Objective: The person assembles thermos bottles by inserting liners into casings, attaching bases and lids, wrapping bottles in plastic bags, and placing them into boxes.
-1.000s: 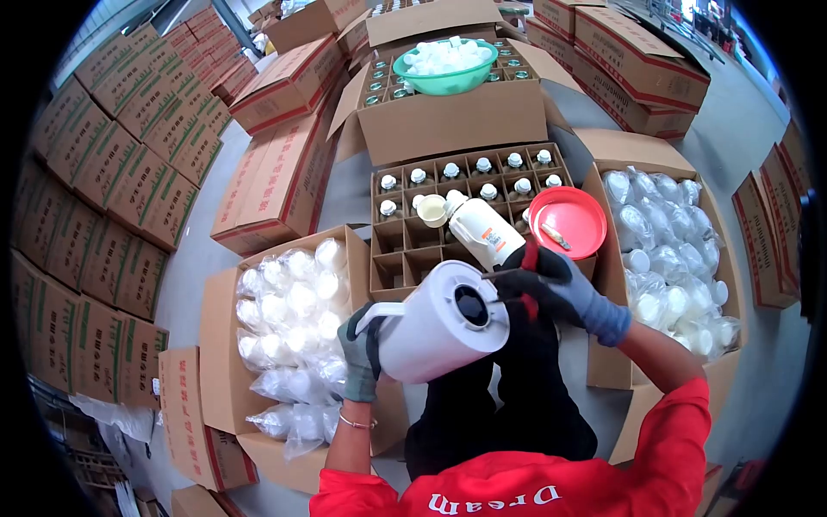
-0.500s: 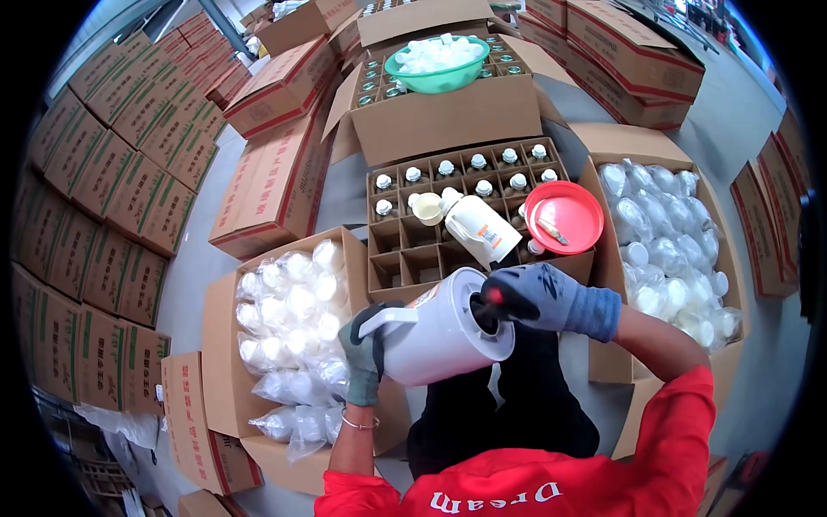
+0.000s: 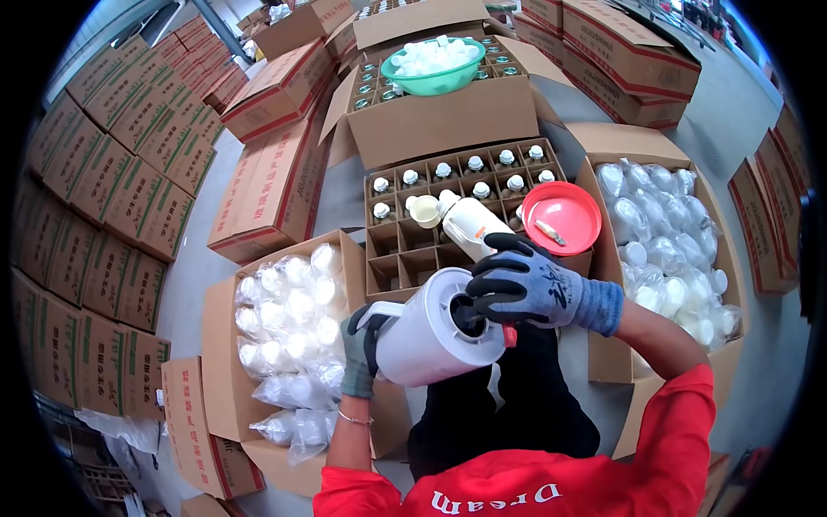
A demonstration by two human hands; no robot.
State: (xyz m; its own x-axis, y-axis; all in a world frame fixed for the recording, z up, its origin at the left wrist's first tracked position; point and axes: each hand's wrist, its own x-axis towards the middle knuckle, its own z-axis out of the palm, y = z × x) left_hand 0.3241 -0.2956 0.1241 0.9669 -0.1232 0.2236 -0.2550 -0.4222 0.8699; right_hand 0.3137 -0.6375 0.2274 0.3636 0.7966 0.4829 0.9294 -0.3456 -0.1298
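Note:
My left hand (image 3: 362, 349) is closed around the handle of a large white jug (image 3: 422, 345), which tilts with its round mouth to the right. The inside of the mouth is dark. My right hand (image 3: 538, 289) is at the mouth, its gloved fingers curled over the rim. A small red piece (image 3: 510, 335) shows under that hand; the rest of what the fingers hold is hidden. Just beyond lies a white bottle (image 3: 474, 226), partly behind my right hand, with a cream cup (image 3: 425, 211) near its neck. A red basin (image 3: 564, 217) containing a small pale object sits to the right.
A divided carton (image 3: 383, 267) holds several white-capped bottles. Open boxes of bagged white containers stand left (image 3: 293, 310) and right (image 3: 663, 250). A green bowl (image 3: 439, 84) of white caps rests on another bottle carton. Stacked cartons (image 3: 112, 172) line the left side.
My right hand has turned over at the jug's mouth, its back now facing up and its fingers pointing left. The red piece has shifted down and slightly right. The left hand keeps the handle.

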